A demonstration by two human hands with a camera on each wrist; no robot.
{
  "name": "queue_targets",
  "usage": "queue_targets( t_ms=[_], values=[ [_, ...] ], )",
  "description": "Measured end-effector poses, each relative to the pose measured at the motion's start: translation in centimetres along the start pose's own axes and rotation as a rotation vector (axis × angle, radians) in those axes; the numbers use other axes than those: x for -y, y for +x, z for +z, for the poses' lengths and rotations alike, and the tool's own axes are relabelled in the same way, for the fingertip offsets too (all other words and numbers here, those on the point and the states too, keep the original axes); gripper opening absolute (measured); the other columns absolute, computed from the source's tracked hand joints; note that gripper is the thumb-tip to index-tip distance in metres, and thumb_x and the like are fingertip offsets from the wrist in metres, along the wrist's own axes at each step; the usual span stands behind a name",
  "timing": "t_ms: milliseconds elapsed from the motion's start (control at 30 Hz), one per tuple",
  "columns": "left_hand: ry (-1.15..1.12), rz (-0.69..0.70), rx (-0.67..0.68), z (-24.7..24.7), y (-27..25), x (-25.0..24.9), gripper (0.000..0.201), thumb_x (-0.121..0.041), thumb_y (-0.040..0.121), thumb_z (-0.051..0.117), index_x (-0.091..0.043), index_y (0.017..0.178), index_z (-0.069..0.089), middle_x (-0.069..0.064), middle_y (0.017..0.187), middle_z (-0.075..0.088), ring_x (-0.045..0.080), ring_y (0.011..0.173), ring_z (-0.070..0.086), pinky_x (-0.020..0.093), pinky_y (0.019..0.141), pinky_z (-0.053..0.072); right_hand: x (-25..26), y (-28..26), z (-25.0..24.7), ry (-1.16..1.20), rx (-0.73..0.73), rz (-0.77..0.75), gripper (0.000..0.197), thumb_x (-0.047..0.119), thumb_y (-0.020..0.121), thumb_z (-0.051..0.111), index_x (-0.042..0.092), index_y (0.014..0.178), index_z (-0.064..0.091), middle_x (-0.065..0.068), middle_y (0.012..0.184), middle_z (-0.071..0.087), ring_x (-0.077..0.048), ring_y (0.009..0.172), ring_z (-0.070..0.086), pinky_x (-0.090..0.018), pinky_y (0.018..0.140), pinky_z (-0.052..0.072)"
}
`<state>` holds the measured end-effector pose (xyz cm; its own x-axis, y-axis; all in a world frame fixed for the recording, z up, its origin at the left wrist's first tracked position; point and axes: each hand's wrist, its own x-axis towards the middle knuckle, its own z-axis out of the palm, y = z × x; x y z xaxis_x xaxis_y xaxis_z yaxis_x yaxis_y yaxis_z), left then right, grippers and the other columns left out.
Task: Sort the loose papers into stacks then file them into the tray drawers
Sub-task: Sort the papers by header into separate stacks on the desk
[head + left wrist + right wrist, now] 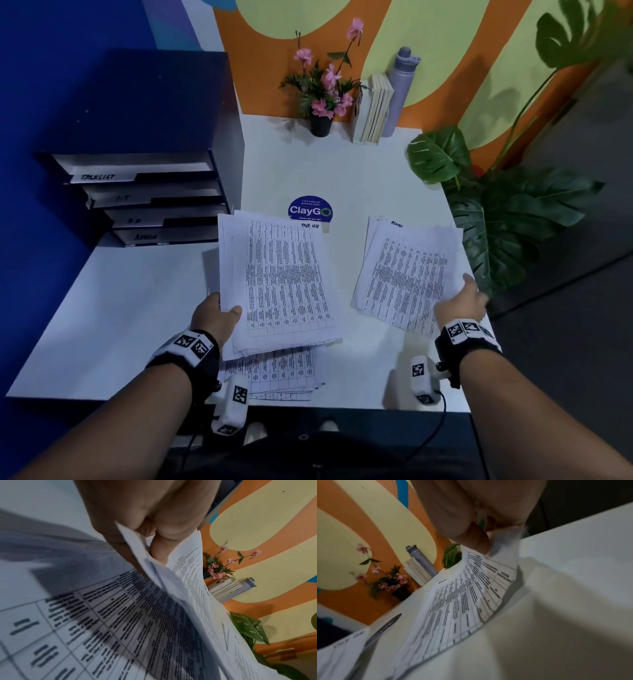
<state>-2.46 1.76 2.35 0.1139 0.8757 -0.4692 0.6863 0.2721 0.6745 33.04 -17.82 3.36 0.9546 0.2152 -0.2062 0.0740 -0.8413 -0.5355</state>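
My left hand [219, 313] grips the lower left edge of a stack of printed table sheets [284, 277] marked "Task list", lifted above the white desk [137, 308]; the left wrist view shows my thumb [159, 550] pinching those sheets [185, 574]. Under it, another pile of printed papers [281, 373] lies by the desk's front edge. My right hand [462, 301] holds the right edge of a second stack [407, 274] marked "Admin", seen as printed sheets [471, 595] in the right wrist view. The dark tray drawers [150, 198] stand at the left, labelled Tasklist, IT, HR, Admin.
A round blue ClayGo sticker [310, 208] sits mid-desk. At the back stand a pink flower pot [320, 102], several books [371, 109] and a grey bottle [400, 89]. A large leafy plant [496, 219] crowds the desk's right edge.
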Motion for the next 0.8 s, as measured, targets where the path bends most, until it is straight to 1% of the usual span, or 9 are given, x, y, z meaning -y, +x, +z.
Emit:
queue_targets(
  t_ms=[33, 100, 200, 300, 367, 467, 600, 733, 800],
  values=[
    [-0.003, -0.001, -0.001, 0.0, 0.1, -0.2, 0.032, -0.018, 0.091, 0.059, -0.005, 0.121, 0.056, 0.014, 0.120, 0.064, 0.031, 0.106, 0.061, 0.035, 0.094, 0.046, 0.3, -0.2, -0.2, -0.130, -0.012, -0.045, 0.077, 0.001, 0.078, 0.065, 0.025, 0.144, 0.032, -0.014, 0.143, 0.030, -0.037, 0.126, 0.039, -0.049, 0.101, 0.039],
    [-0.009, -0.002, -0.005, 0.1, 0.1, -0.5, 0.033, -0.018, 0.091, 0.059, -0.005, 0.121, 0.056, 0.014, 0.121, 0.065, 0.032, 0.108, 0.061, 0.037, 0.096, 0.047, 0.7, -0.8, 0.3, -0.348, 0.001, -0.185, 0.066, 0.006, 0.076, 0.064, 0.027, 0.135, 0.045, -0.010, 0.138, 0.034, -0.034, 0.123, 0.038, -0.048, 0.101, 0.036],
    [-0.015, 0.003, -0.007, 0.4, 0.2, -0.9, 0.033, -0.019, 0.092, 0.058, -0.005, 0.122, 0.056, 0.014, 0.122, 0.064, 0.032, 0.110, 0.061, 0.037, 0.097, 0.047, 1.2, -2.5, 2.4, -0.535, 0.228, -0.344, 0.043, 0.011, 0.083, 0.052, 0.026, 0.123, 0.055, -0.009, 0.130, 0.040, -0.032, 0.119, 0.042, -0.045, 0.097, 0.040],
    [-0.025, 0.003, -0.007, 0.5, 0.0, -1.4, 0.035, -0.018, 0.092, 0.058, -0.004, 0.124, 0.055, 0.015, 0.124, 0.063, 0.032, 0.111, 0.060, 0.035, 0.095, 0.045, 1.3, -4.0, 4.3, -0.619, 0.390, -0.381, 0.037, 0.017, 0.087, 0.047, 0.028, 0.123, 0.052, -0.005, 0.131, 0.038, -0.027, 0.122, 0.039, -0.043, 0.095, 0.041],
    [-0.039, 0.005, -0.015, 0.6, -0.1, -1.7, 0.035, -0.017, 0.092, 0.058, -0.004, 0.124, 0.055, 0.015, 0.124, 0.063, 0.032, 0.112, 0.060, 0.034, 0.095, 0.045, 1.5, -3.5, 4.6, -0.636, 0.412, -0.423, 0.041, 0.017, 0.087, 0.046, 0.029, 0.127, 0.047, -0.004, 0.133, 0.037, -0.026, 0.122, 0.039, -0.043, 0.095, 0.043],
    [-0.056, 0.000, -0.023, 0.6, -0.2, -2.0, 0.034, -0.017, 0.093, 0.058, -0.004, 0.124, 0.055, 0.014, 0.123, 0.063, 0.031, 0.112, 0.060, 0.033, 0.094, 0.044, 2.5, -1.5, 4.4, -0.674, 0.469, -0.435, 0.054, 0.016, 0.086, 0.046, 0.027, 0.138, 0.037, -0.004, 0.144, 0.031, -0.027, 0.132, 0.035, -0.046, 0.102, 0.040],
    [-0.081, -0.025, -0.020, 0.5, -0.3, -1.7, 0.034, -0.020, 0.092, 0.059, -0.005, 0.122, 0.056, 0.013, 0.123, 0.063, 0.031, 0.112, 0.060, 0.039, 0.099, 0.046, 4.4, 1.1, 4.6, -0.754, 0.512, -0.446, 0.065, 0.008, 0.079, 0.040, 0.029, 0.140, 0.030, -0.001, 0.147, 0.025, -0.030, 0.135, 0.029, -0.054, 0.108, 0.032],
    [-0.088, -0.037, -0.019, 0.4, -0.4, -1.5, 0.034, -0.022, 0.090, 0.061, -0.006, 0.120, 0.056, 0.012, 0.122, 0.064, 0.031, 0.111, 0.060, 0.041, 0.100, 0.047, 5.6, 3.3, 4.7, -0.772, 0.579, -0.401, 0.065, 0.007, 0.082, 0.038, 0.028, 0.143, 0.027, -0.003, 0.148, 0.022, -0.035, 0.136, 0.027, -0.056, 0.109, 0.031],
    [-0.100, -0.035, -0.033, 0.4, -0.4, -1.4, 0.034, -0.021, 0.089, 0.063, -0.005, 0.118, 0.057, 0.012, 0.119, 0.065, 0.030, 0.108, 0.061, 0.040, 0.098, 0.048, 6.5, 3.9, 4.9, -0.758, 0.552, -0.393, 0.059, 0.015, 0.086, 0.041, 0.025, 0.142, 0.030, -0.004, 0.149, 0.024, -0.035, 0.137, 0.028, -0.056, 0.111, 0.031]
  ],
)
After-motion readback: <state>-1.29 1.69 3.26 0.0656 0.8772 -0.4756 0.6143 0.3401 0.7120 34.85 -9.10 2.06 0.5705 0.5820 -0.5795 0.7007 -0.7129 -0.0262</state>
